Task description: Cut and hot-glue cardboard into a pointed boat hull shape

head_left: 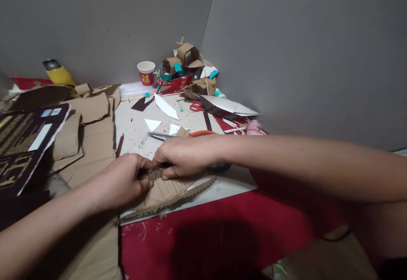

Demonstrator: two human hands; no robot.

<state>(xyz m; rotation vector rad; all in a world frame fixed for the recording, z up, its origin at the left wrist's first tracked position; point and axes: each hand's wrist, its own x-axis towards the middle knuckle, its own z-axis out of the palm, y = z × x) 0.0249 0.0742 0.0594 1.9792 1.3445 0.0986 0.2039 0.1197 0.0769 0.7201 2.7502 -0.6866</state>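
Note:
A curved piece of brown corrugated cardboard (170, 195) lies over the near edge of a pale board (133, 123). Along its far edge my left hand (127, 180) pinches the cardboard between thumb and fingers. My right hand (181, 157) grips the same edge just to the right, its thumb on top and its fingers mostly hidden behind. The two hands almost touch. Behind my right hand lie scissors with orange handles (202, 133), their blades pointing left and partly covered. A dark red pencil (120, 145) rests beyond my left hand.
Cardboard sheets (95, 144) and a dark printed box panel (32, 140) fill the left. White paper cut-outs (165, 107), red-handled scissors (196, 106), a paper cup (146, 73) and cardboard models (187, 55) sit farther back. A yellow bottle (60, 74) leans near the grey wall. Red cloth (203, 237) covers the front.

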